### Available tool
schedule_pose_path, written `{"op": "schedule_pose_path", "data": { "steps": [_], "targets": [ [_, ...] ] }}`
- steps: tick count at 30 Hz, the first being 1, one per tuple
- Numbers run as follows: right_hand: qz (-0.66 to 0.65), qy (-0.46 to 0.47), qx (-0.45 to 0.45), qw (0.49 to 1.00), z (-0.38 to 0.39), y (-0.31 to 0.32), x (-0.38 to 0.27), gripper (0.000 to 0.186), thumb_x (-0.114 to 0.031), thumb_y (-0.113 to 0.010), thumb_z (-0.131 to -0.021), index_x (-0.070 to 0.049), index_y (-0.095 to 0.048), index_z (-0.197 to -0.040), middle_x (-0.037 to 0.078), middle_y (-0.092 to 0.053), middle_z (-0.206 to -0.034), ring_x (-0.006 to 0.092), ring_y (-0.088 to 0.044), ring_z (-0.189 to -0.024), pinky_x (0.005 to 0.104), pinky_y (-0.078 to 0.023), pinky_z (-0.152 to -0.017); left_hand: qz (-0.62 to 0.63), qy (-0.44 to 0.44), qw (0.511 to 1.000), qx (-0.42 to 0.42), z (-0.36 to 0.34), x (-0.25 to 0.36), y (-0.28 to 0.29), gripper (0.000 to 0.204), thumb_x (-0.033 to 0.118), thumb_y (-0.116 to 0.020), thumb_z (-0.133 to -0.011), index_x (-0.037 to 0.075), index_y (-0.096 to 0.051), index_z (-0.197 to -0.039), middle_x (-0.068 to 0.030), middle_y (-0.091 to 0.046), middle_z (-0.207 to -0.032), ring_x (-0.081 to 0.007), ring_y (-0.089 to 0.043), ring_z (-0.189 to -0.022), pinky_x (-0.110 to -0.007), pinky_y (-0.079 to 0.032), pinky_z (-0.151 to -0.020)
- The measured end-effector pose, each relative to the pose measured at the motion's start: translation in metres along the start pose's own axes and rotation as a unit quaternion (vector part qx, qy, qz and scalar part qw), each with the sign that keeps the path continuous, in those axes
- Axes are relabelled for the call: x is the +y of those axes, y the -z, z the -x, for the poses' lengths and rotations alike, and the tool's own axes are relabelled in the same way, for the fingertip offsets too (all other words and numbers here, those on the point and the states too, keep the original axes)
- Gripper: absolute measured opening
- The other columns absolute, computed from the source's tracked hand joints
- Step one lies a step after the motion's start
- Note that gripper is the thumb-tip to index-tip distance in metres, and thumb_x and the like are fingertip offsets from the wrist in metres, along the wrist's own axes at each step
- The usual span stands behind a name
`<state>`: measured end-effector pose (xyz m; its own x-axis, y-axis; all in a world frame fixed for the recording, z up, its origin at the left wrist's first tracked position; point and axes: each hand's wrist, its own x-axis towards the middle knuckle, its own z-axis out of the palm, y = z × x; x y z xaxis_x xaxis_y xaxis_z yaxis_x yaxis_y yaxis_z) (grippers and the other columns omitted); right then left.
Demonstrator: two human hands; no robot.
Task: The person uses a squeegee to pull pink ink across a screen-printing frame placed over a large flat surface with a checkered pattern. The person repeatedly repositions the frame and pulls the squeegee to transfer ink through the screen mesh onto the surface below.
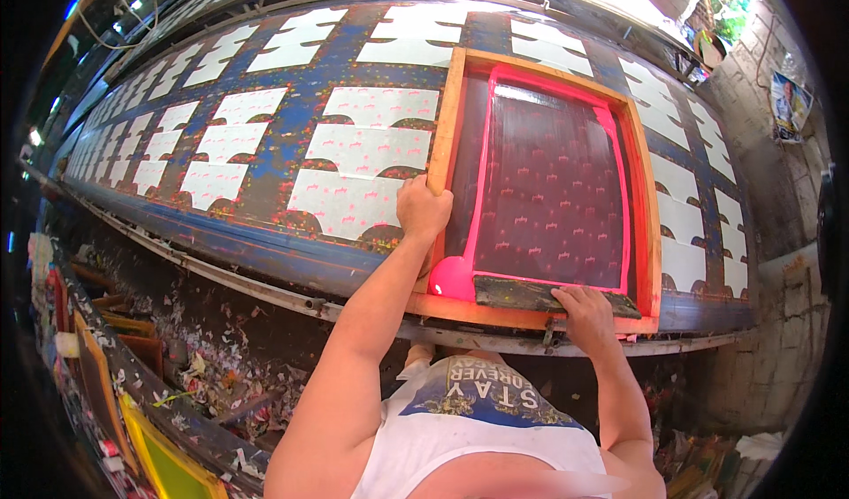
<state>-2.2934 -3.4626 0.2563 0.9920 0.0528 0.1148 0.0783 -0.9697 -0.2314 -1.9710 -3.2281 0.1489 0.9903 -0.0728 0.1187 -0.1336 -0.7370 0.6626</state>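
1. Currently, the left hand has its fingers clenched round the left side of the frame, toward the near corner.
2. The right hand has its fingers curled over the squeegee, right of the middle; the underside of that grip is hidden.
3. The squeegee, a dark, stained bar, lies along the near end of the frame, slanting a little so that its right end sits closer to the person.
4. Just beside its left end, glossy pink ink pools in the near left corner of the frame, and pink bands run along the long sides of the mesh.
5. The frame, made of wood, lies on the counter, near its edge; rows of small pink prints show through the dark mesh.
6. Left of the frame, white printed pieces with small pink marks lie in spaced groups on the counter.
7. Right of the frame lie plain pieces, white and notched.
8. A metal rail follows the counter's near edge, and the person, in a white shirt, is close to it.
9. Scraps litter the floor at lower left, with a yellow frame near them.
10. At far right, a poster hangs on the block wall.
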Motion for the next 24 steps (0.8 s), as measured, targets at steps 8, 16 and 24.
{"op": "schedule_pose_path", "data": {
  "steps": [8, 16, 24],
  "targets": [
    [-0.081, -0.090, -0.235, 0.964, -0.052, 0.032, 0.034, 0.034, -0.003, -0.078, -0.091, -0.011, -0.082, -0.124, 0.016, -0.081, -0.113, 0.0403, -0.077, -0.110, 0.0523, -0.061, -0.095, 0.026, -0.014, 1.000, 0.003, 0.000, 0.001, 0.002, 0.051, 0.027, -0.078, -0.090, -0.002, -0.072, -0.130, -0.0230, -0.068, -0.128, -0.0449, -0.065, -0.125, -0.057, -0.056, -0.107],
    [-0.070, -0.048, -0.193, 0.977, -0.179, 0.026, 0.133, 0.037, -0.001, -0.071, -0.091, -0.009, -0.081, -0.125, 0.023, -0.079, -0.116, 0.0462, -0.074, -0.117, 0.0550, -0.059, -0.100, -0.001, -0.005, 1.000, 0.022, -0.001, 0.007, 0.005, 0.052, 0.030, -0.081, -0.093, -0.002, -0.073, -0.133, -0.0224, -0.070, -0.126, -0.0433, -0.067, -0.124, -0.055, -0.057, -0.105],
    [0.029, 0.010, 0.047, 0.998, -0.341, -0.039, 0.269, 0.050, 0.003, -0.057, -0.090, -0.011, -0.080, -0.132, 0.020, -0.079, -0.129, 0.0428, -0.073, -0.125, 0.0539, -0.057, -0.110, -0.031, -0.004, 0.997, 0.064, 0.000, 0.013, 0.000, 0.053, 0.033, -0.085, -0.092, -0.002, -0.076, -0.130, -0.0224, -0.074, -0.122, -0.0423, -0.070, -0.118, -0.053, -0.059, -0.102]
  ]
}}
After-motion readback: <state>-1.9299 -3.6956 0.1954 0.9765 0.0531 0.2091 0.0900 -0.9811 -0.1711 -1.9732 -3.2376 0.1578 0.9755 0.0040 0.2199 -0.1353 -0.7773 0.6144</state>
